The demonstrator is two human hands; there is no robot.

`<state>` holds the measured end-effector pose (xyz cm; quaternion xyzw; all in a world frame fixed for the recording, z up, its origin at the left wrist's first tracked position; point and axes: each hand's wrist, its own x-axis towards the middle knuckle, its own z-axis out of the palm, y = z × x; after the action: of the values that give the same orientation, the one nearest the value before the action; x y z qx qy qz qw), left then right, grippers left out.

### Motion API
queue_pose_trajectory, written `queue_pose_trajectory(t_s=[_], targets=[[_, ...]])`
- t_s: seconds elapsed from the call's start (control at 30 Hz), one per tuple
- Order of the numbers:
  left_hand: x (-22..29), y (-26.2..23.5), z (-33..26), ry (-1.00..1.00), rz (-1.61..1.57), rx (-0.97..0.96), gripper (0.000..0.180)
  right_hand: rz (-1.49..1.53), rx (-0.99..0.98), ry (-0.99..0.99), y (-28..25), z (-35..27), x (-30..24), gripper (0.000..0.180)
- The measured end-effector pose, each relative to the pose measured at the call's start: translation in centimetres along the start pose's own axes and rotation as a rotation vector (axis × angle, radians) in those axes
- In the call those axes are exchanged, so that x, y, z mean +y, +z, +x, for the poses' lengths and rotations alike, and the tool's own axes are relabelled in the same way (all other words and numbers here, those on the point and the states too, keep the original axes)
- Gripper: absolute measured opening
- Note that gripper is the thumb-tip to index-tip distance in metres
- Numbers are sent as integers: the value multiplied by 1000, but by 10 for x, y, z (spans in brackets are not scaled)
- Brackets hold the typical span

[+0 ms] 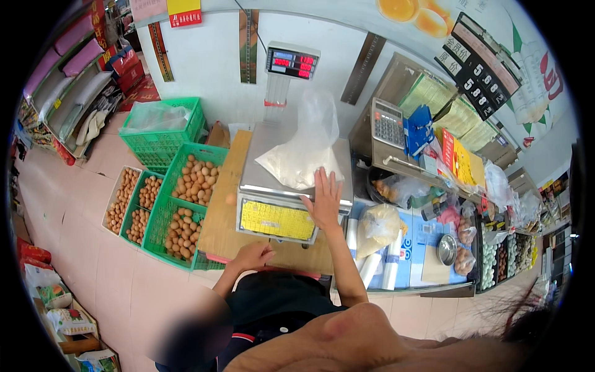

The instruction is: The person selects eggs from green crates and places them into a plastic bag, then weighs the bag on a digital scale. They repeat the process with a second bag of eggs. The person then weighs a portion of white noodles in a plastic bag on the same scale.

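A clear plastic bag of white powder (297, 162) lies on the metal pan of a weighing scale (263, 133), its loose top standing up toward the display post. My right hand (325, 199) rests against the near right side of the bag, fingers spread out. In front of the scale, by the edge of the wooden table (218, 217), my left hand (254, 255) is curled closed, and nothing shows in it. On its post behind the pan, the scale's display (292, 62) glows with red digits. A yellow label (277, 218) covers the scale's front.
Green crates (150, 232) of brown eggs stand left of the table, with another green crate (158, 139) behind. To the right are a calculator (387, 121), a tied bag of pale grains (379, 224), plastic bag rolls (392, 263) and a metal bowl (447, 249). A white wall (214, 80) is behind the scale.
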<state>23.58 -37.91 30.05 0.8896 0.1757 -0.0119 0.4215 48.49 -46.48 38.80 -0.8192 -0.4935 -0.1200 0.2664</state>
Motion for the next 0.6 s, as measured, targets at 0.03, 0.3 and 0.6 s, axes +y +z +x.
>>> queue_pose_trajectory(t_s=[0.03,0.3,0.6], targets=[[16,-20,5,25,-15,75,23,15,33,2,-1,6,0,68],[112,-175,61,472,27,729,40,-11,397,-281,-119,96,-31,57],[174,-257,167,910,754,527,25,-301,254,-425,-143,143,-22,13]])
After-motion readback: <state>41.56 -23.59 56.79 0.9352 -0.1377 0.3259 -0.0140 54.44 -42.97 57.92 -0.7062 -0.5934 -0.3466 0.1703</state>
